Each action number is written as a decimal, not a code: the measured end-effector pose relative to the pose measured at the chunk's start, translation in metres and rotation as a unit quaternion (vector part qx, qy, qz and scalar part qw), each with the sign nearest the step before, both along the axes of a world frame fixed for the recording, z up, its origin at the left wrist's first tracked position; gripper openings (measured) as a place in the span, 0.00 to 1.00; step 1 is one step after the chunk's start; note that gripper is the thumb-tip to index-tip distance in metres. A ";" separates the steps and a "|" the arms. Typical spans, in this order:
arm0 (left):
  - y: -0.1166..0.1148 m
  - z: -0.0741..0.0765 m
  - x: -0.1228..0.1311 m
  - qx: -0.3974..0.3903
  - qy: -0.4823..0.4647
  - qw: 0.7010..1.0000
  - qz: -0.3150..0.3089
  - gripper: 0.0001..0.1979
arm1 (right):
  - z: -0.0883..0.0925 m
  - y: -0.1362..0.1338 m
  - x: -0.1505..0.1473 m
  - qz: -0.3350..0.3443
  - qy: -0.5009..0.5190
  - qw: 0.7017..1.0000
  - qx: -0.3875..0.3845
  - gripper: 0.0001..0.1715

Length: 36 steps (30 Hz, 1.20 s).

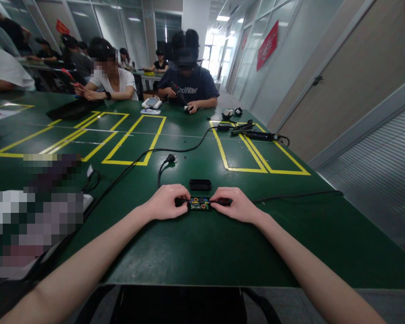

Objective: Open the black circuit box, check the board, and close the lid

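A small open black case lies on the green table before me, with a circuit board (200, 203) inside that carries copper-coloured ring coils. At its left end my left hand (167, 202) is closed around a black power cord (159, 174), whose plug (170, 158) rests farther back on the table. My right hand (235, 205) pinches a black cable (290, 195) at the opposite end of the case, and that cable trails off to the right. Just behind the case sits a black cover (200, 184). My fingers hide where the cords meet the board.
Yellow tape rectangles (135, 163) mark the green table (195, 252). A long black cord (175, 150) crosses it toward black tools (259, 135) at back right. A blurred-out device (33, 234) stands at left. Across the table, a person in a dark shirt (192, 87) handles a tool.
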<state>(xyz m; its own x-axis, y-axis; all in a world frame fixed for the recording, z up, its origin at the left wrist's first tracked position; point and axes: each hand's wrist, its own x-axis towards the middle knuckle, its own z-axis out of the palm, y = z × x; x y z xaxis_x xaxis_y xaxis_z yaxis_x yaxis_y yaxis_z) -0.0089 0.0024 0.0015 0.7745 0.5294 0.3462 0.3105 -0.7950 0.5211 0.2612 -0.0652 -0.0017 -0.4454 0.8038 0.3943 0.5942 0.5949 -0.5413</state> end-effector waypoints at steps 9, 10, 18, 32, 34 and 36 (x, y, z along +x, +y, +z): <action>0.002 -0.002 0.001 0.025 0.004 0.999 0.028 0.06 | -0.002 0.005 0.008 -0.042 -0.039 0.998 0.013 0.05; 0.002 -0.002 0.001 0.027 0.001 0.999 0.030 0.06 | -0.002 0.006 0.010 -0.045 -0.043 0.998 0.013 0.05; 0.003 -0.003 0.002 0.037 -0.001 0.999 0.022 0.05 | -0.002 0.008 0.013 -0.035 -0.049 0.998 0.009 0.05; 0.005 -0.006 0.011 0.091 0.033 0.994 0.046 0.08 | -0.004 0.008 0.010 -0.023 -0.081 0.995 0.062 0.09; 0.006 -0.005 0.010 0.101 0.035 0.993 0.057 0.09 | -0.008 0.008 0.007 -0.036 -0.082 0.993 0.080 0.10; 0.006 -0.005 0.010 0.108 0.038 0.992 0.058 0.09 | -0.012 0.008 0.003 -0.054 -0.079 0.990 0.104 0.10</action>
